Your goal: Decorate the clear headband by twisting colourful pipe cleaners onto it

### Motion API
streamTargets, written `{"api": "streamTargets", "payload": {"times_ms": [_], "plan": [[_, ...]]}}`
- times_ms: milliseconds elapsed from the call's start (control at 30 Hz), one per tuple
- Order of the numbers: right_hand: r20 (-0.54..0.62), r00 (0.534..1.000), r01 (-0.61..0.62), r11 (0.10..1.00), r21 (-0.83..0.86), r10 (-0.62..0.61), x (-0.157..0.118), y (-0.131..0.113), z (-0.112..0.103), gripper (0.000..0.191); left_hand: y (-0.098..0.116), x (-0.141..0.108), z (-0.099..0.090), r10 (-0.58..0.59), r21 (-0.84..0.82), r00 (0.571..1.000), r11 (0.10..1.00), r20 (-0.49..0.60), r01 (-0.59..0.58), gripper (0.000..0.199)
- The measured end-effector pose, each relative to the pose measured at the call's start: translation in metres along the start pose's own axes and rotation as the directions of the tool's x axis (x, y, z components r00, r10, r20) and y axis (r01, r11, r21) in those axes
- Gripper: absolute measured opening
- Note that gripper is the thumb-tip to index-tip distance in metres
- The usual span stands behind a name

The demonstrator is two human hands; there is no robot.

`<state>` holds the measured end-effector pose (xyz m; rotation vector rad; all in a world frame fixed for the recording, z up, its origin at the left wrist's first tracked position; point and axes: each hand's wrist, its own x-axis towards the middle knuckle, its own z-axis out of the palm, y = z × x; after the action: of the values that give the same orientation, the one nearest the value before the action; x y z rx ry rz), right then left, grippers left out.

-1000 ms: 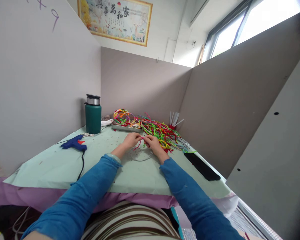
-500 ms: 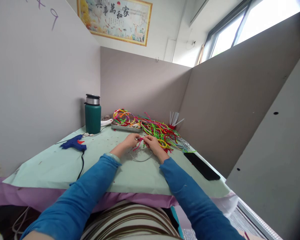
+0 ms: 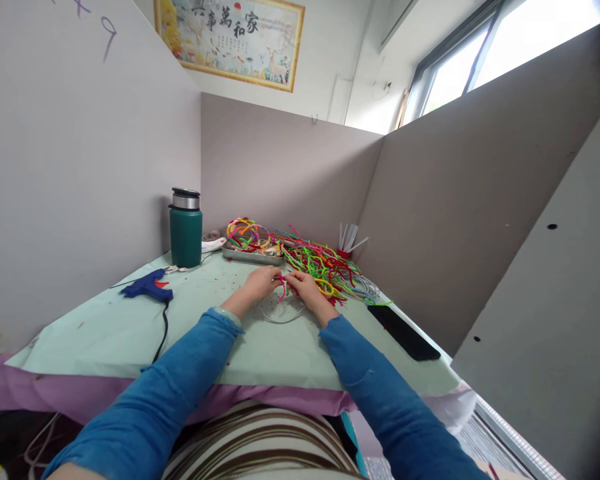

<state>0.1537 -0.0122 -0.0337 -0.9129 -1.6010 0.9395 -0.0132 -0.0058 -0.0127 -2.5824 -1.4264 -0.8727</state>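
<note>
My left hand (image 3: 261, 283) and my right hand (image 3: 303, 285) meet over the middle of the cloth-covered table. Between their fingertips is a short pink fuzzy stem (image 3: 283, 289), pinched from both sides, with one end hanging down. A thin grey wire loop (image 3: 284, 323) curves below the hands, close to the cloth; whether it joins the pink stem is too small to tell. Just behind my right hand spreads a pile of red, green and yellow fuzzy stems (image 3: 320, 257).
A metal tray (image 3: 253, 257) with colourful loops sits at the back. A green bottle (image 3: 185, 237) and a blue glue gun (image 3: 150, 287) with a black cord stand and lie at left. A black phone-like slab (image 3: 404, 332) lies at right, before the grey partition (image 3: 290, 160).
My left hand's fingers have shifted and turned slightly around the pink stem, whose hanging end now points more straight down. My right hand has barely moved.
</note>
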Motion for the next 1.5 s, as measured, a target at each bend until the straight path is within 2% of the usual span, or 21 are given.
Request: {"api": "streamTargets", "payload": {"times_ms": [267,500,733,900,1000,1067,1100,1167,1333,1500], "plan": [[0.002,1.0,-0.016,1.0,-0.003,0.016,0.002,0.004,-0.002,0.03,-0.001,0.003,0.002,-0.004,-0.052,1.0,0.999,0.012,0.004,0.027],[0.011,1.0,0.001,1.0,-0.025,0.0,0.003,0.005,-0.003,0.032,-0.005,0.009,0.002,-0.101,-0.251,0.984,0.958,0.147,0.136,0.037],[0.014,1.0,0.019,0.999,-0.051,-0.018,0.001,0.003,-0.003,0.033,0.004,0.004,-0.007,-0.183,-0.446,0.941,0.844,0.284,0.298,0.037],[0.05,0.996,0.07,0.997,-0.017,-0.07,-0.002,0.001,-0.001,0.03,0.011,0.002,-0.016,-0.259,-0.615,0.909,0.672,0.327,0.413,0.027],[0.082,0.994,0.076,0.997,-0.025,-0.073,-0.003,0.0,-0.001,0.03,0.012,0.002,-0.019,-0.321,-0.613,0.854,0.596,0.41,0.518,0.024],[0.093,0.993,0.07,0.997,-0.032,-0.067,-0.003,0.001,-0.001,0.03,0.012,0.002,-0.018,-0.352,-0.583,0.817,0.575,0.457,0.574,0.027],[0.094,0.993,0.068,0.997,-0.033,-0.065,-0.003,0.001,-0.001,0.03,0.011,0.003,-0.017,-0.356,-0.578,0.814,0.576,0.46,0.579,0.028],[0.085,0.994,0.069,0.997,-0.033,-0.066,-0.002,0.003,-0.001,0.029,0.009,0.003,-0.014,-0.348,-0.58,0.835,0.603,0.426,0.548,0.029],[0.006,0.998,0.059,0.998,-0.035,-0.059,0.002,0.008,-0.001,0.029,0.002,0.004,-0.004,-0.328,-0.514,0.914,0.756,0.237,0.404,0.034],[-0.078,0.997,-0.014,1.0,-0.003,0.014,0.004,0.008,-0.001,0.032,-0.003,0.008,0.001,-0.308,-0.452,0.951,0.848,0.006,0.278,0.021]]}}
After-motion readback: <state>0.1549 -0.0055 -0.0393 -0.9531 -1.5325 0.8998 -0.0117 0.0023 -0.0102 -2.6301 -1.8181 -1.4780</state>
